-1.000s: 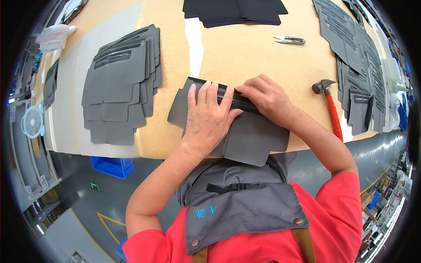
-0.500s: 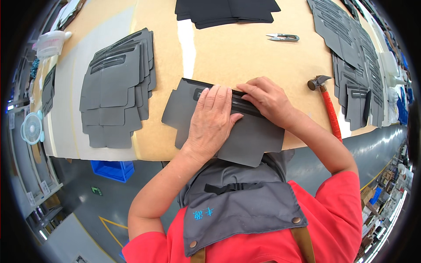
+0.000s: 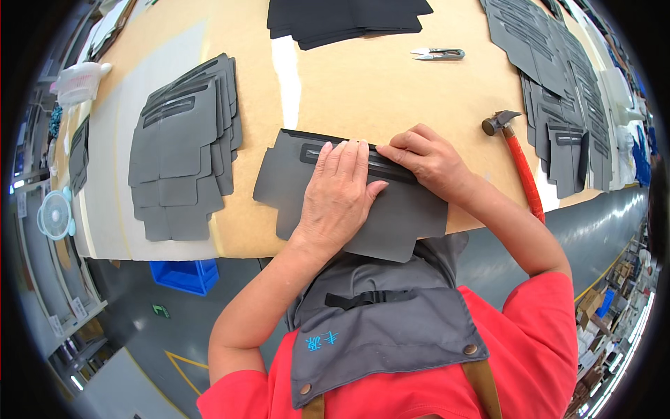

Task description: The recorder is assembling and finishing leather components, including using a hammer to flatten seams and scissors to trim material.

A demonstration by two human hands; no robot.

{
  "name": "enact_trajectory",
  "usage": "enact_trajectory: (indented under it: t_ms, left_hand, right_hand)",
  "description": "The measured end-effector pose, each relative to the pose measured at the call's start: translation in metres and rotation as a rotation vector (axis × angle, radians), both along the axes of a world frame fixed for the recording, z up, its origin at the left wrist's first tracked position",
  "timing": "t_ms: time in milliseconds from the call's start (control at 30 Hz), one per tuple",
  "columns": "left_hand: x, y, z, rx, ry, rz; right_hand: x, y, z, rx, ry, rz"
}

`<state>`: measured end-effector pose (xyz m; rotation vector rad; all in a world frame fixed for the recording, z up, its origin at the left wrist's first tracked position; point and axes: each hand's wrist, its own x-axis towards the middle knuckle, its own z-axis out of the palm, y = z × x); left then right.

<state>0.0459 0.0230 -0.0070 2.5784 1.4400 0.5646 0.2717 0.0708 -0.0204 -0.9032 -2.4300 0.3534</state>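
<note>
Table: we work at a tan tabletop [image 3: 363,91] that spreads away ahead of both hands, its near edge just under our wrists.
Grey stack: a fanned pile of cut grey panels [image 3: 183,146] lies well apart to the left of our left hand.
Right stacks: more grey pieces [image 3: 551,91] lie beyond and to the right of our right hand.
Black pile: dark sheets [image 3: 349,17] sit far ahead of our fingertips.
Panel in hand: the dark grey panel [image 3: 405,216] lies flat under both hands and overhangs the near table edge toward our body.
Handling: we judge it light, thin and limp like felt or fabric, likely to slide on the smooth top, so it is best pinned flat with a palm and taken by its stiffer banded top edge.
Left hand [image 3: 338,192]: flat on the panel, fingers together and extended, pressing down.
Right hand [image 3: 433,160]: fingers curled, tips pressing on the black strip [image 3: 349,152] along the panel's far edge.
Hammer [image 3: 520,167]: red-handled, just right of our right hand.
Snips [image 3: 438,53]: small, ahead of our right hand.
</note>
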Motion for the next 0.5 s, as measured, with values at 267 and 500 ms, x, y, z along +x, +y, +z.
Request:
enact_trajectory:
  t_ms: [267,500]
  left_hand:
    - [0.011,-0.002,0.004,0.011,0.058,0.013]
    - [0.026,-0.008,0.004,0.039,0.136,0.053]
  right_hand:
    - [0.012,-0.005,-0.003,-0.029,0.022,-0.008]
    - [0.018,-0.01,-0.002,-0.081,0.068,-0.084]
